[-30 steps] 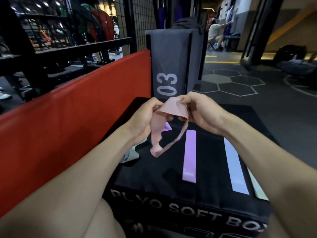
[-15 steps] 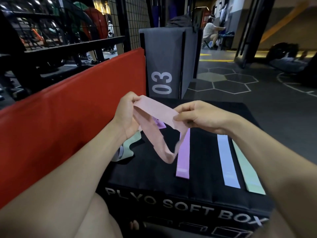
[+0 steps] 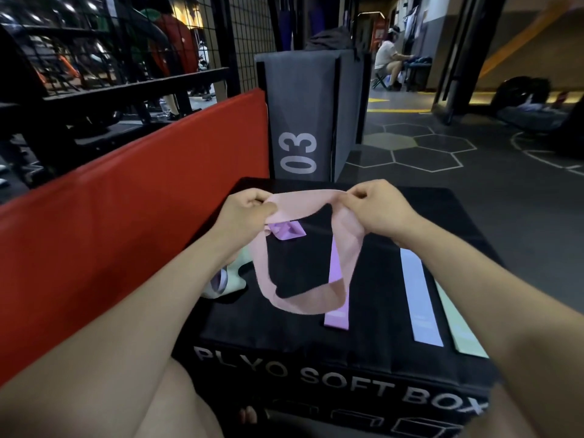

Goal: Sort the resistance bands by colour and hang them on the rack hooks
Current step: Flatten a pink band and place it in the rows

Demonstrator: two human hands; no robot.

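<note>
My left grip (image 3: 249, 213) covers one end of the pink band (image 3: 303, 245), and my right grip (image 3: 379, 210) hides the other, so neither end shows. The hanging loop blocks the middle of the purple band (image 3: 336, 317) at centre frame. Behind my left forearm, at left of centre, a pale green band (image 3: 234, 279) and something lilac lie bunched and partly covered. At lower right my right arm cuts off the mint band (image 3: 464, 336). The surface (image 3: 316, 346) lettering runs off the lower right.

"PLYO SOFT BOX" on black box (image 3: 284, 352) front, "03" on grey box (image 3: 303, 99)
</note>
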